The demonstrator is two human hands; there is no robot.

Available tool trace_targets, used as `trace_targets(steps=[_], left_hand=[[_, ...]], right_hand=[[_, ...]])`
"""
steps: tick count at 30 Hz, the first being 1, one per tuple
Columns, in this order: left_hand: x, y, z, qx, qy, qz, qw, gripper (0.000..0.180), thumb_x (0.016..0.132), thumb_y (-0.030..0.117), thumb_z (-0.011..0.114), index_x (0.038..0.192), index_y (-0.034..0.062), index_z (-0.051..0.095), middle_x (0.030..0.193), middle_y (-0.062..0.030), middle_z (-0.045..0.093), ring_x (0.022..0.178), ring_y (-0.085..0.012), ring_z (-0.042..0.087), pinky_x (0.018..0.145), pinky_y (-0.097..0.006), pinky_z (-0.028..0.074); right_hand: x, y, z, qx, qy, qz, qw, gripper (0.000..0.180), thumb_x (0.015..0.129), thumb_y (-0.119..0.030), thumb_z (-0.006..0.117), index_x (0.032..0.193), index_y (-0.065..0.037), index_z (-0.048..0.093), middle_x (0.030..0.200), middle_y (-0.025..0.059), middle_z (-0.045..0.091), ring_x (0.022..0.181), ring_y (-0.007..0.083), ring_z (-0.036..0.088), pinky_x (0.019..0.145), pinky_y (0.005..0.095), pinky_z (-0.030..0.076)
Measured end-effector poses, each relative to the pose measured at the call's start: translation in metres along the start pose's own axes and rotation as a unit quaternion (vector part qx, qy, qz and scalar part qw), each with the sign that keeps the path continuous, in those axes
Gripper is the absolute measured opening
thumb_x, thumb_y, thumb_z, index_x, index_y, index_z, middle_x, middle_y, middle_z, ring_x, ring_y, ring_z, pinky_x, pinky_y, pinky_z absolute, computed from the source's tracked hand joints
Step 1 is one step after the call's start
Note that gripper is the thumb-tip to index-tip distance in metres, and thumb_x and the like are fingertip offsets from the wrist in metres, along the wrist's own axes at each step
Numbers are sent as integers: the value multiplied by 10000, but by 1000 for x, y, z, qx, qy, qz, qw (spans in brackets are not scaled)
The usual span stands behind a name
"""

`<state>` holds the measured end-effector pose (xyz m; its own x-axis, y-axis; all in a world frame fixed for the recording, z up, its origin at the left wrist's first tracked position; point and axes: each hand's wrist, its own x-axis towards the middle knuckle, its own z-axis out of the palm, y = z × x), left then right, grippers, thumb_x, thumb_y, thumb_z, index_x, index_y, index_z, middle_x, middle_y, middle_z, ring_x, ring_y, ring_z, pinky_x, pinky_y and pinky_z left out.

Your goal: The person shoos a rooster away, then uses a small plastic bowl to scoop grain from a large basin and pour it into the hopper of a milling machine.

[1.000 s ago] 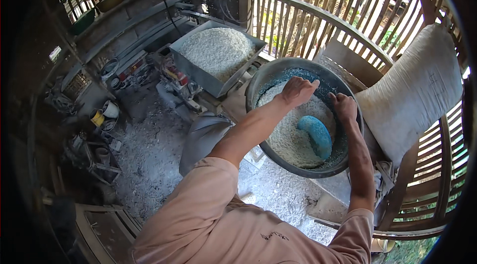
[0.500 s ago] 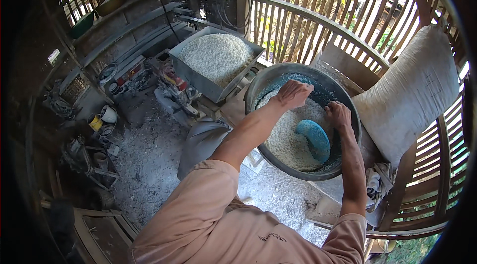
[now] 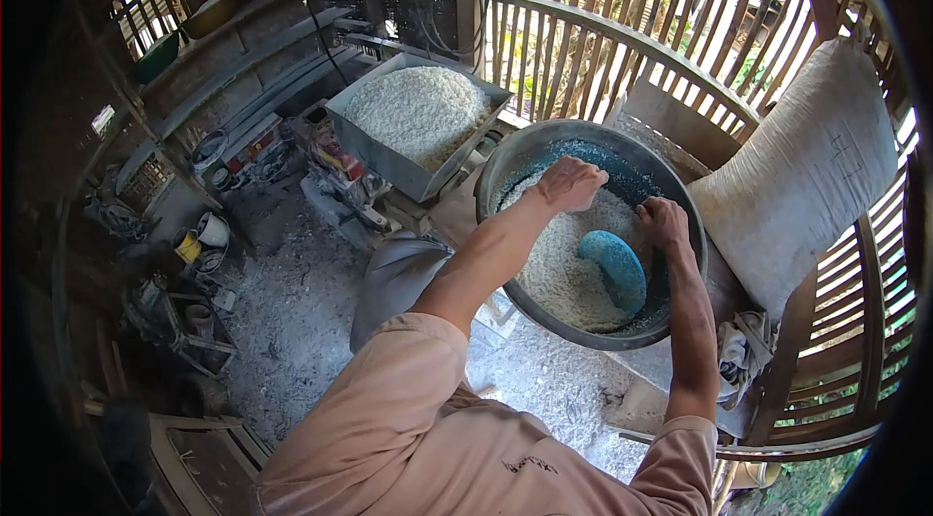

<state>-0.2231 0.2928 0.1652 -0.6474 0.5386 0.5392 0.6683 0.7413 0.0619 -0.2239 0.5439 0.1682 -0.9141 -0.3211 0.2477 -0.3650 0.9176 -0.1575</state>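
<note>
Over the far side of a large dark round tub (image 3: 530, 300), my left hand (image 3: 573, 184) is closed, its fingers curled inward. My right hand (image 3: 666, 222) is also closed, just inside the tub's right side. Whatever either hand holds, if anything, is hidden or too small to make out. White, coarse crumbly material (image 3: 564, 273) fills much of the tub. A blue plastic bowl (image 3: 612, 263) lies tilted and partly sunk in it, close below my right hand.
A square metal hopper (image 3: 394, 158) heaped with white material stands left of the tub. A full pale sack (image 3: 802, 176) leans on the slatted wall at right. Crumpled cloth (image 3: 743, 351) lies below it. Buckets (image 3: 212, 227) stand on the dusty floor at left.
Both hands stay closed in nearly the same places over the tub. The blue bowl has not visibly moved; the whole view has shifted very slightly.
</note>
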Motion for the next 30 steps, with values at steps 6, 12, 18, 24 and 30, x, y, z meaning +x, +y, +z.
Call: trace_targets(steps=[6, 12, 18, 24, 30], left_hand=[[1, 1, -2, 3, -27, 1, 1000, 98, 817, 83, 541, 838, 58, 633, 837, -162, 694, 811, -340, 700, 701, -440, 564], [0, 1, 0, 5, 16, 3, 1000, 86, 775, 75, 567, 763, 69, 653, 763, -170, 694, 744, -335, 706, 677, -426, 569], [-1, 2, 0, 4, 10, 6, 1000, 77, 770, 78, 573, 756, 69, 648, 749, -165, 692, 737, -334, 706, 676, -423, 570], [7, 0, 9, 0, 28, 26, 999, 105, 833, 139, 541, 754, 82, 580, 744, -149, 662, 715, -349, 685, 632, -469, 552], [0, -7, 5, 14, 11, 25, 1000, 135, 860, 152, 529, 810, 80, 632, 770, -174, 681, 722, -361, 696, 640, -469, 567]], right_hand=[[0, 4, 3, 4, -2, -6, 1000, 223, 857, -267, 618, 915, -74, 713, 920, 137, 696, 920, 335, 664, 812, 453, 517], [1, 7, 7, 2, 5, -22, 1000, 220, 853, -269, 618, 898, -74, 710, 908, 141, 694, 909, 334, 665, 804, 460, 519], [-1, 7, 8, -3, 1, -19, 1000, 228, 851, -278, 615, 878, -68, 700, 899, 143, 693, 889, 343, 665, 789, 460, 523], [0, 18, 7, 4, 15, -34, 999, 223, 853, -273, 621, 861, -65, 699, 860, 174, 677, 841, 371, 652, 731, 469, 508], [8, 23, 24, -20, 26, -66, 997, 230, 858, -280, 592, 832, -68, 676, 843, 170, 667, 840, 384, 633, 734, 494, 499]])
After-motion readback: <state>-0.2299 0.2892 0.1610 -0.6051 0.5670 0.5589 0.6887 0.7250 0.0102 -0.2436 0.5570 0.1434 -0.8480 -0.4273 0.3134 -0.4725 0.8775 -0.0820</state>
